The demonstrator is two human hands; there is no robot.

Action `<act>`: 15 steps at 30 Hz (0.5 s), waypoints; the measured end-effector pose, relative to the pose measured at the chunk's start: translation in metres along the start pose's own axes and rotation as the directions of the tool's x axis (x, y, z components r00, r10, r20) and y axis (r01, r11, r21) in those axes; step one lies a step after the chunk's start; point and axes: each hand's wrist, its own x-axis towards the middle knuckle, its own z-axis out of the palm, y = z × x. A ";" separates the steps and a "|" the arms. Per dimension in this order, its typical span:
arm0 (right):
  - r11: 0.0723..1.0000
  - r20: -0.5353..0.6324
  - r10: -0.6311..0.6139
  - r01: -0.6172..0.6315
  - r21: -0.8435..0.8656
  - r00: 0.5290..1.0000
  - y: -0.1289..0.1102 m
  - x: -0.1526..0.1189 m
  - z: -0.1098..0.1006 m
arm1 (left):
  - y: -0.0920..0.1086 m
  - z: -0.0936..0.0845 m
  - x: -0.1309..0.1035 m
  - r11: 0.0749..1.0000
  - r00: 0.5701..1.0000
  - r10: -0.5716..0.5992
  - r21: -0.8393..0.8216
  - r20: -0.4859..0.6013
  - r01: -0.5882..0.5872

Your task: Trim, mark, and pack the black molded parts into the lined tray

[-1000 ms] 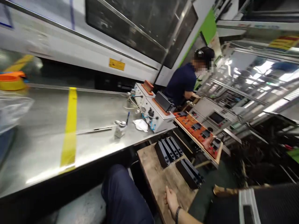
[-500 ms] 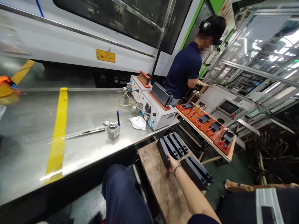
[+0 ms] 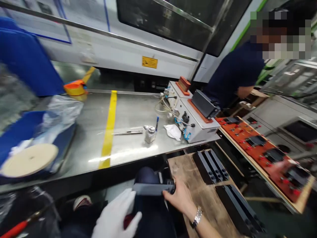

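Observation:
My right hand [image 3: 179,195], bare with a metal-band watch on the wrist, grips the right end of a long dark-grey plastic housing [image 3: 150,189] above my lap. Across from it is my left hand [image 3: 117,216] in a white glove. Its thumb stands apart from the fingers, and the fingertips are at the housing's left end; whether they touch it I cannot tell. More dark housings [image 3: 210,167] lie side by side on the wooden board [image 3: 182,168] to the right, with a second group [image 3: 239,208] nearer to me.
The metal bench [image 3: 133,145] ahead carries a glass jar [image 3: 150,135], a pen-like tool [image 3: 128,132], a white cloth [image 3: 172,132] and grey test boxes [image 3: 200,129]. At left is a blue bin [image 3: 71,138] with a round cream disc [image 3: 31,160]. A co-worker [image 3: 235,72] stands behind red fixtures [image 3: 262,158].
My right hand has lifted one housing off the wooden board and brought it left over my lap. My gloved left hand has come into view. The camera has turned left.

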 end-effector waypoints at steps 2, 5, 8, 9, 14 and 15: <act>0.970 0.108 -0.236 0.240 -0.025 0.966 -0.049 -0.010 0.012 | 0.003 0.007 0.004 0.986 0.995 0.042 0.159 0.086 -0.055; 0.847 0.269 -0.509 0.531 -0.012 0.818 -0.112 -0.003 0.026 | 0.004 -0.002 0.006 0.957 0.961 -0.222 0.224 0.168 0.182; 0.759 0.324 -0.613 0.651 -0.010 0.720 -0.165 0.043 0.036 | -0.005 -0.036 -0.007 0.885 0.882 -0.448 -0.068 0.146 0.461; 0.750 0.307 -0.623 0.661 -0.030 0.720 -0.181 0.064 0.039 | -0.008 -0.049 -0.015 0.838 0.862 -0.492 -0.201 0.123 0.507; 0.759 0.155 -0.607 0.627 -0.177 0.779 -0.250 0.163 0.058 | -0.008 -0.100 -0.049 0.635 0.776 -0.630 -0.570 0.006 0.520; 0.760 0.141 -0.605 0.621 -0.191 0.784 -0.258 0.175 0.063 | -0.006 -0.106 -0.053 0.623 0.772 -0.635 -0.601 -0.015 0.501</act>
